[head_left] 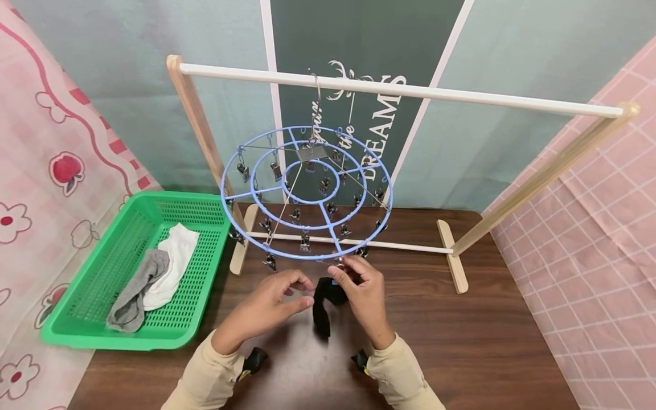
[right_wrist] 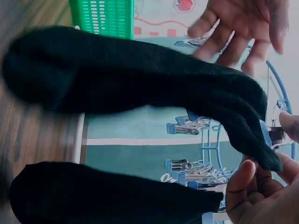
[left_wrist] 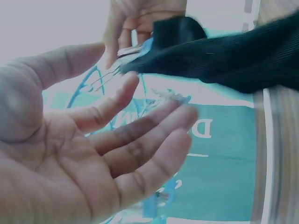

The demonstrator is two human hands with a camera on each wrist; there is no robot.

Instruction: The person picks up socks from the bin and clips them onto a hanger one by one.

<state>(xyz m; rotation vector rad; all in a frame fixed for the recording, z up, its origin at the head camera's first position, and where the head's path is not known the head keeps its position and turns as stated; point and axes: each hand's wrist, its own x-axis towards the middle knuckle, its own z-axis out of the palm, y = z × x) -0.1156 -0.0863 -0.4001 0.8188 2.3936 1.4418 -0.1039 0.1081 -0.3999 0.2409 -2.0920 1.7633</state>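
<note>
A black sock (right_wrist: 140,77) hangs by one end from a metal clip (right_wrist: 275,135) at the front rim of the round blue clip hanger (head_left: 307,257). My right hand (head_left: 366,293) pinches that clip between thumb and fingers, right at the sock's end. To the left of the sock, my left hand (head_left: 274,310) is held with fingers spread and relaxed, gripping nothing; its palm shows in the left wrist view. A second black sock (right_wrist: 112,193) hangs beside the first in the right wrist view.
A green basket (head_left: 205,296) on the left holds a grey sock (head_left: 135,290) and a white sock (head_left: 174,265). The hanger hooks over the white rail (head_left: 400,88) of a wooden stand (head_left: 543,182). Several more clips dangle from its rings above the brown table (head_left: 487,341).
</note>
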